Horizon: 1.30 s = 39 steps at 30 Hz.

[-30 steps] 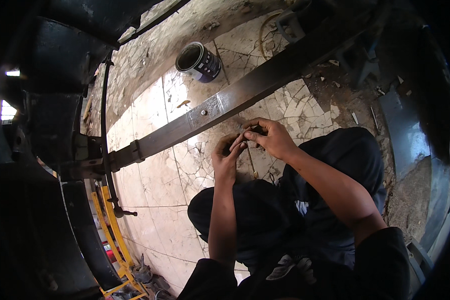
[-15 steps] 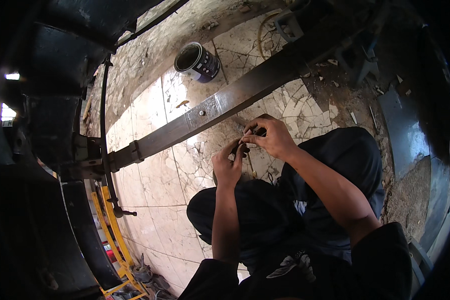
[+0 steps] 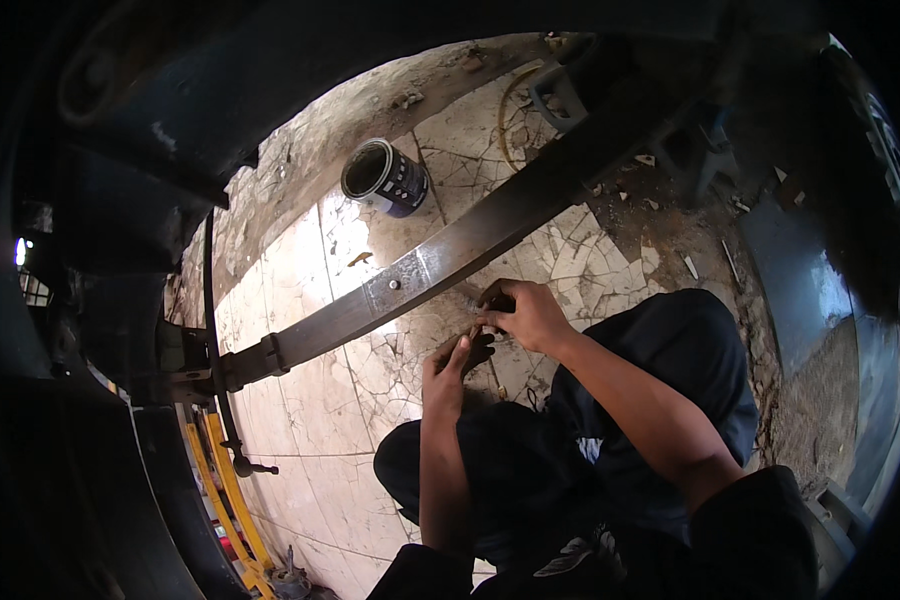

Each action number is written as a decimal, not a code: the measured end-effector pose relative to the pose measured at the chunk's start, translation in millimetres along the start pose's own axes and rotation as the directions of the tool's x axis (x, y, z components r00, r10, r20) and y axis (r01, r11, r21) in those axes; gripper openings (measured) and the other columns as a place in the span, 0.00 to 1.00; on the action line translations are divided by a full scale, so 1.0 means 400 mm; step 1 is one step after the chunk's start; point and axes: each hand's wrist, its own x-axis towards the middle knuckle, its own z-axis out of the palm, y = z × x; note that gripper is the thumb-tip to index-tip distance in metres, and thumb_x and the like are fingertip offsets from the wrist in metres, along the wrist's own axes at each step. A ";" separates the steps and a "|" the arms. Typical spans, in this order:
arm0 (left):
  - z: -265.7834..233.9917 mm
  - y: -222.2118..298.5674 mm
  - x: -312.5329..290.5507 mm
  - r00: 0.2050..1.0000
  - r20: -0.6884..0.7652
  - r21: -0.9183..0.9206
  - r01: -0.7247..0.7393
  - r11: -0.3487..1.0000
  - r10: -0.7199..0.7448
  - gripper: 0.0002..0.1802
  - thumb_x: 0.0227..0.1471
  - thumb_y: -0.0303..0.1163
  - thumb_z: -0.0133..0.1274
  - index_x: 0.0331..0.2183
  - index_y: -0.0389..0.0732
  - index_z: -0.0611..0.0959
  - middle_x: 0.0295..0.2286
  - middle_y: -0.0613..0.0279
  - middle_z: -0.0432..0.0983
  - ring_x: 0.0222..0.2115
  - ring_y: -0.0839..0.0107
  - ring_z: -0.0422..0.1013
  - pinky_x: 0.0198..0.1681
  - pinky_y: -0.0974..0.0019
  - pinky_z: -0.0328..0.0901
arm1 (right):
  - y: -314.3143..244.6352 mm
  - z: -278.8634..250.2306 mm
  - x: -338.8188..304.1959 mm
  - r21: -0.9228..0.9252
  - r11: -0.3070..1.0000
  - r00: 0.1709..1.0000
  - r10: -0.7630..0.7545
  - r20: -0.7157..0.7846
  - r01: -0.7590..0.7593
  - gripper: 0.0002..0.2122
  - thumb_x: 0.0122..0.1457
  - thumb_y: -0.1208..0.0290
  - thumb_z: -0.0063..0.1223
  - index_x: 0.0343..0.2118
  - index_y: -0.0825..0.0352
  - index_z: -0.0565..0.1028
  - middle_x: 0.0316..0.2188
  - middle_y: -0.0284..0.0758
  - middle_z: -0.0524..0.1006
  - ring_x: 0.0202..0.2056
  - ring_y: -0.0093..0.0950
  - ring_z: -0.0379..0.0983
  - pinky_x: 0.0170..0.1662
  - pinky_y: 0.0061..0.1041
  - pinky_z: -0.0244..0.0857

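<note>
Nearby: beam edge (image 3: 410, 294) | left hand (image 3: 444, 372), right hand (image 3: 528, 316): fingers bent, pinch unclear | open floor (image 3: 305, 410)

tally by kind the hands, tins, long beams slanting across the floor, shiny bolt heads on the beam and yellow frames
Hands: 2 (left hand, right hand)
Tin: 1
Beam: 1
Bolt head: 1
Yellow frame: 1
Total: 6
</note>
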 end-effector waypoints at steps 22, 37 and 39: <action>0.011 0.001 0.013 0.994 -0.002 0.087 0.106 0.991 -0.106 0.18 0.59 0.33 0.63 0.45 0.29 0.87 0.30 0.60 0.83 0.32 0.75 0.73 0.39 0.71 0.65 | 0.015 -0.001 -0.034 0.010 0.997 0.993 0.079 0.087 -0.080 0.16 0.55 0.61 0.73 0.39 0.68 0.84 0.31 0.36 0.85 0.34 0.26 0.82 0.41 0.28 0.73; 0.040 0.013 0.029 0.992 0.121 0.041 0.041 0.998 -0.045 0.22 0.66 0.37 0.56 0.52 0.28 0.82 0.42 0.53 0.84 0.41 0.69 0.78 0.47 0.67 0.70 | 0.034 -0.024 -0.030 0.074 0.992 0.995 0.099 0.004 -0.099 0.10 0.55 0.68 0.73 0.37 0.65 0.86 0.32 0.34 0.87 0.35 0.23 0.83 0.40 0.26 0.75; 0.034 0.004 0.024 0.995 0.093 0.100 0.021 0.995 -0.030 0.19 0.65 0.32 0.57 0.51 0.29 0.83 0.40 0.55 0.85 0.39 0.70 0.79 0.45 0.68 0.70 | 0.026 -0.016 -0.036 0.075 0.983 0.985 0.168 0.026 -0.170 0.10 0.55 0.68 0.73 0.37 0.66 0.85 0.31 0.33 0.87 0.34 0.22 0.83 0.40 0.25 0.75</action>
